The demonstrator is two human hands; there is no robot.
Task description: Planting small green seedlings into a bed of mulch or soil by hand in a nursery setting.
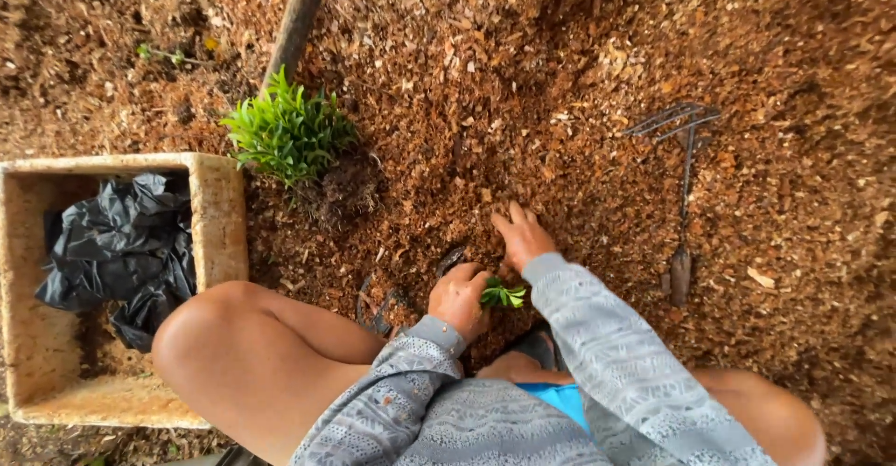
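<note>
I squat over brown mulch-covered ground (560,83). My left hand (459,296) is closed around the base of a small green seedling (503,294), holding it upright at the soil. Just beyond it, my right hand (523,236) presses flat into the mulch with fingers spread. A dense clump of green seedlings (289,135) with a dark root ball sits on the ground to the upper left, apart from both hands.
A beige foam box (219,214) with a crumpled black plastic bag (121,247) stands at left by my knee. A small metal hand rake (684,195) lies on the mulch at right. A wooden pole (299,18) rises behind the seedling clump.
</note>
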